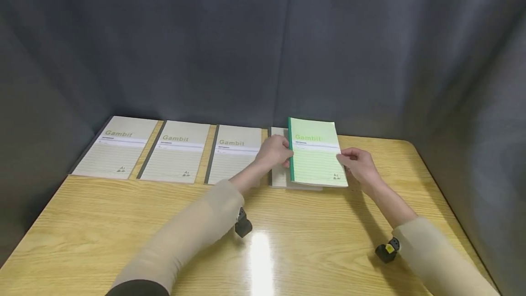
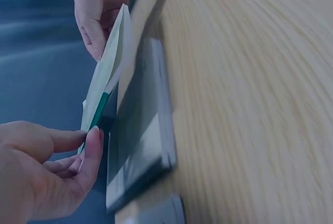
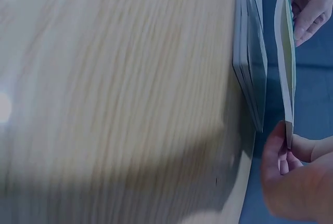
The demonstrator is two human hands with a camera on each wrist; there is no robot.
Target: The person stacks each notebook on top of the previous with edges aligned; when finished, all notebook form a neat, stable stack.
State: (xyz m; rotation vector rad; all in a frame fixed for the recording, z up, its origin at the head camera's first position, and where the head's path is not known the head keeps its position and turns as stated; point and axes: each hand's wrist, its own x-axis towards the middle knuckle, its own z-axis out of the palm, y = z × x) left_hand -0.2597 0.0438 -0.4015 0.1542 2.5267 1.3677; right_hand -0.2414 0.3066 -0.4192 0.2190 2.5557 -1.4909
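Note:
A green notebook (image 1: 316, 163) with a darker green spine is held above the table, over a grey notebook (image 1: 279, 177) that it partly covers. My left hand (image 1: 274, 150) pinches the spine between thumb and fingers. On the opposite edge, my right hand (image 1: 358, 164) pinches the cover and pages. The left wrist view shows the green notebook (image 2: 106, 70) tilted and apart from the grey notebook (image 2: 140, 135) below. In the right wrist view its pages bow slightly between the left hand (image 3: 312, 8) and the right hand (image 3: 294, 174).
Three more grey notebooks lie in a row to the left: the leftmost notebook (image 1: 115, 147), the middle notebook (image 1: 174, 152) and the nearer notebook (image 1: 234, 154). A dark curtain (image 1: 205, 44) hangs behind the wooden table (image 1: 312, 236).

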